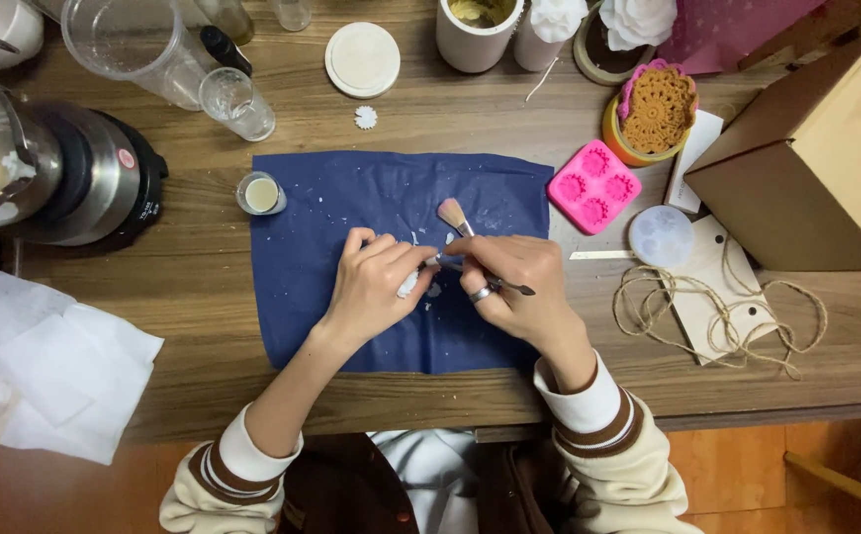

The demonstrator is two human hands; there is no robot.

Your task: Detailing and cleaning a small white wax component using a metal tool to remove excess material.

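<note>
**Small white piece held and brushed over a blue sheet**

A small white piece is pinched in the closed grip of the left hand, its fingers curled around it just above the blue sheet. The exact shape of the piece cannot be told, as most of it is covered by the fingers. A thin brush is gripped by the right hand, fingers closed on the handle; the pale bristles are pointed up and away from the person, and the dark end of the handle is seen sticking out past the ringed finger. The two hands are touching at the fingertips over the middle of the sheet.

The sheet is spread flat on the wooden desk and is dotted with white flecks. At its upper left corner a small glass jar of pale liquid is set. Just beside the right edge a pink flower mould is laid, with a round translucent mould and a tangle of twine further right. A cardboard box is placed at the far right. A metal pot on a dark base is seen at the left, with white paper towels below it. A round white disc and a clear drinking glass are found near the far edge.
</note>
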